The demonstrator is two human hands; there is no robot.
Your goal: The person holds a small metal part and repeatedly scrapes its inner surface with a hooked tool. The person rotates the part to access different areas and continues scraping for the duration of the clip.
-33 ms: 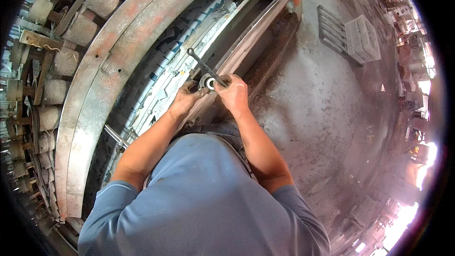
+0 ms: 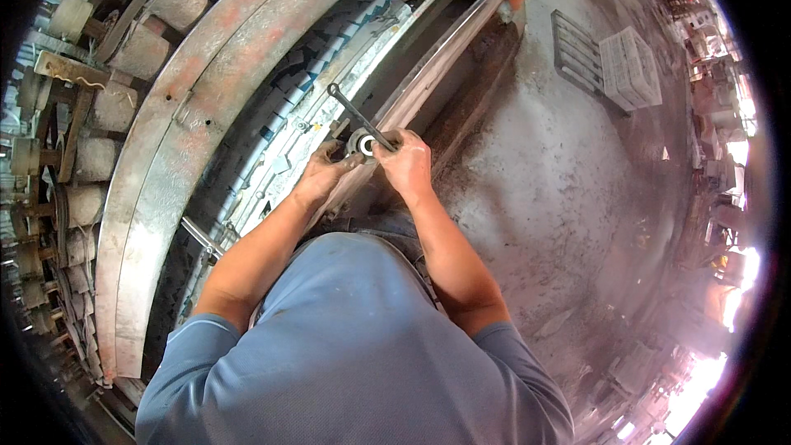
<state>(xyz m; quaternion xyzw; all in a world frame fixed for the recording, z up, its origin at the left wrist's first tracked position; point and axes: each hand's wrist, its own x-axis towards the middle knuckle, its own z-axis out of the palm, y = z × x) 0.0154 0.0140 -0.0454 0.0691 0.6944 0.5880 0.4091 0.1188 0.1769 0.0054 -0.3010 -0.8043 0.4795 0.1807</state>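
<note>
My right hand (image 2: 405, 163) is closed around the lower end of a dark ring-ended wrench (image 2: 356, 113), which slants up and left over the machine's edge. Against its thumb sits a small round dark metal part (image 2: 356, 142) with a bright white ring in its middle. From the other side, the bent fingers and thumb of my left hand (image 2: 320, 176) grip that round part. Both hands are close together above a long metal rail (image 2: 428, 82). My fingertips partly hide the round part and the wrench's near end.
Left of the rail runs a machine bed lined with small white and blue pieces (image 2: 309, 86), then a wide curved metal cover (image 2: 189, 107). A metal bar (image 2: 202, 237) juts out by my left forearm. A pale crate (image 2: 630, 67) stands on the grey floor (image 2: 535, 198) at the right.
</note>
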